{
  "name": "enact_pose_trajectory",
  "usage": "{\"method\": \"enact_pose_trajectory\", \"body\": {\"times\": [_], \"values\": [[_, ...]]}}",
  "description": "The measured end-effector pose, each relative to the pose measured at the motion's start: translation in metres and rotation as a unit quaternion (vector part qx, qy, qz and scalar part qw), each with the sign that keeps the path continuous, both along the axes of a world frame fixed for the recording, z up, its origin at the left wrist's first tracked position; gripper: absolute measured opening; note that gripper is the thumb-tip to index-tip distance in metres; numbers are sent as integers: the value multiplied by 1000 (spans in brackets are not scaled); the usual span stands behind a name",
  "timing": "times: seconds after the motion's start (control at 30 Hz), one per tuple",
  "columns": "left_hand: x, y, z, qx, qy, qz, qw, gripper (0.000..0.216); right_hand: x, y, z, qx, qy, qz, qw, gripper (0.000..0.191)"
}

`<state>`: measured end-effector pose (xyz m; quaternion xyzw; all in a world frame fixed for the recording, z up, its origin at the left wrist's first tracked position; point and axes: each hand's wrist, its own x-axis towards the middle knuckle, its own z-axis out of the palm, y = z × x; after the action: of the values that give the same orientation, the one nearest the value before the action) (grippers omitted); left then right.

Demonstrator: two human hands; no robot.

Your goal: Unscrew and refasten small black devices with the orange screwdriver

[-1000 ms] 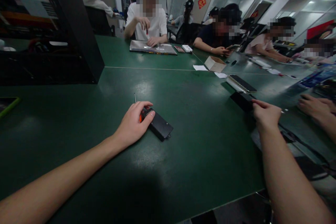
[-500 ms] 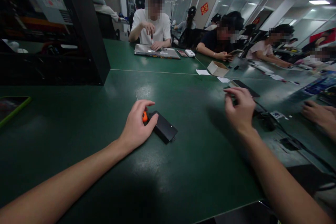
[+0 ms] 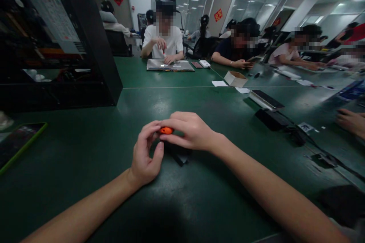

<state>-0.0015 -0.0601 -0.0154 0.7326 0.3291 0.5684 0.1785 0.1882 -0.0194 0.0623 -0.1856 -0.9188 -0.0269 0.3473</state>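
Note:
My left hand (image 3: 146,155) and my right hand (image 3: 191,131) meet above the middle of the green table (image 3: 85,152). Both pinch a small screwdriver with an orange handle (image 3: 166,130), the fingertips closed round it. Its metal tip is hidden by the fingers. Just below the hands lies a small black device (image 3: 179,156), mostly covered by my right hand.
A black cabinet (image 3: 57,45) stands at the left, a phone in a green case (image 3: 17,144) before it. Right of my hands lie a black box (image 3: 270,118), a phone (image 3: 268,99), cables and a cardboard box (image 3: 235,79). Several people sit opposite; another person's hand (image 3: 352,121) rests far right.
My right hand left the black box at the right and came across to the orange screwdriver. My left hand lifted it off the table, so both hands now hold it.

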Motion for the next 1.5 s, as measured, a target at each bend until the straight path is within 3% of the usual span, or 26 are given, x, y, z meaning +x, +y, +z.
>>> {"method": "enact_pose_trajectory", "body": {"times": [0.13, 0.23, 0.33, 0.47, 0.63, 0.8, 0.93, 1.03, 1.2, 1.37, 1.5], "values": [[-3, 8, 4, 34, 51, -39, 997, 61, 14, -3, 36, -28, 109, -52, 992, 21], [-2, 13, 9, 6, 47, -34, 998, 51, 24, -2, 49, -52, 107, -85, 989, 25], [1, 13, 12, 14, 96, -33, 995, 41, 28, 5, 38, -134, 5, -54, 990, 22], [2, 12, 13, 36, 136, -28, 990, 36, 28, 15, 11, -280, -139, -20, 950, 40], [0, 17, 12, 21, 95, 6, 995, 28, 28, 9, 11, -339, -171, -39, 924, 51], [1, 18, 12, -3, 54, -13, 998, 26, 35, 10, 24, -374, -207, -36, 903, 19], [1, 14, 17, 20, 83, -36, 996, 29, 55, 21, 35, -358, -121, -74, 923, 21], [0, 16, 20, 24, 165, -66, 984, 33, 71, 23, 48, -323, -1, -128, 938, 25], [1, 24, 16, -124, 264, -105, 951, 51, 73, 6, 74, -164, 176, -172, 955, 33], [5, 23, 16, -183, 256, -84, 946, 36, 44, -11, 95, -75, 65, -121, 988, 32], [4, 21, 18, -184, 238, -105, 948, 35, 27, -13, 88, -59, 26, -104, 992, 34]]}}
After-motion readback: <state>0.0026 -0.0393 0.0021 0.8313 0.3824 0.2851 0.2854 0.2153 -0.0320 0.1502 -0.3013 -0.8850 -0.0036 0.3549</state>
